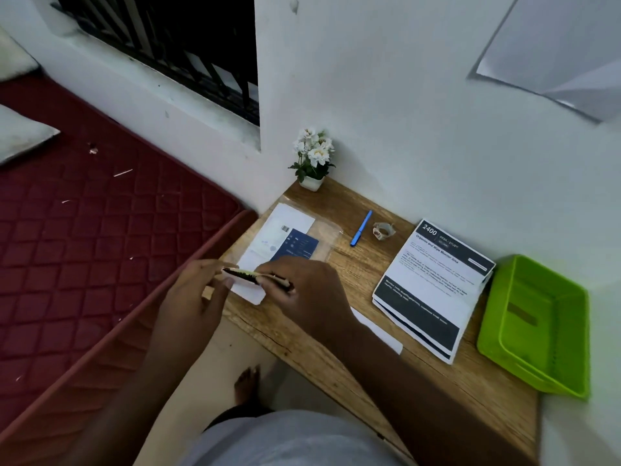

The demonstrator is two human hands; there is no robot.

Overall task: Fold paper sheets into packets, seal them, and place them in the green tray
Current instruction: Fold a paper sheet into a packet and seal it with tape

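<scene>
I see both hands together over the left end of the desk [353,274], and they hold one folded packet [250,276] between them. The left hand [198,297] pinches the left end of the packet with its fingertips, and the right hand [309,290] grips the right end with curled fingers. The packet is seen almost edge-on; its long axis runs from left hand to right hand, a little lower at the right. Just under and beyond the hands lies a clear bag [295,237] with white and blue papers inside. Beyond the right hand are a blue pen [361,228] and a small tape roll [383,230]. To the right of the right hand is a stack of printed sheets [433,287], and further right the green tray [534,324].
</scene>
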